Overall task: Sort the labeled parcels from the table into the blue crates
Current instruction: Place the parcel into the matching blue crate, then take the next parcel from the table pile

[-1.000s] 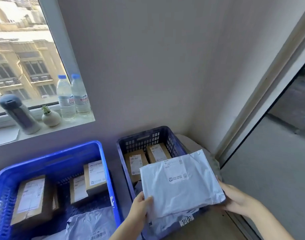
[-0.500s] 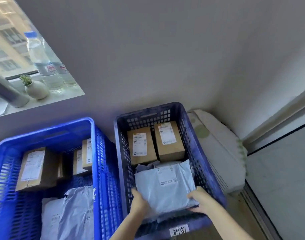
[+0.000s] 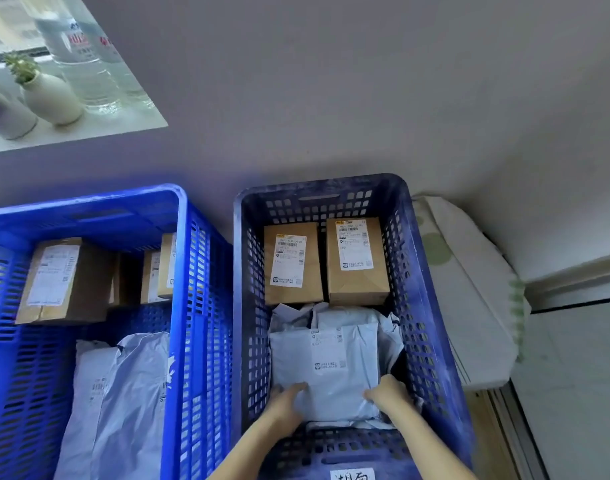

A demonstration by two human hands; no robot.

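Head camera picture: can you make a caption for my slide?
Left hand and right hand hold a grey mailer low in the dark blue crate, near two cardboard boxes.

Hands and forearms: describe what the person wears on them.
Nothing shows on them. The left hand and right hand are ungloved, no rings visible; the left forearm and right forearm are bare down to the frame's edge, without sleeves, watch or bracelet.

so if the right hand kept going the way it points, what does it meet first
The mailer that the right hand holds: it points across its top. Past that, likely the left box, depth unclear.
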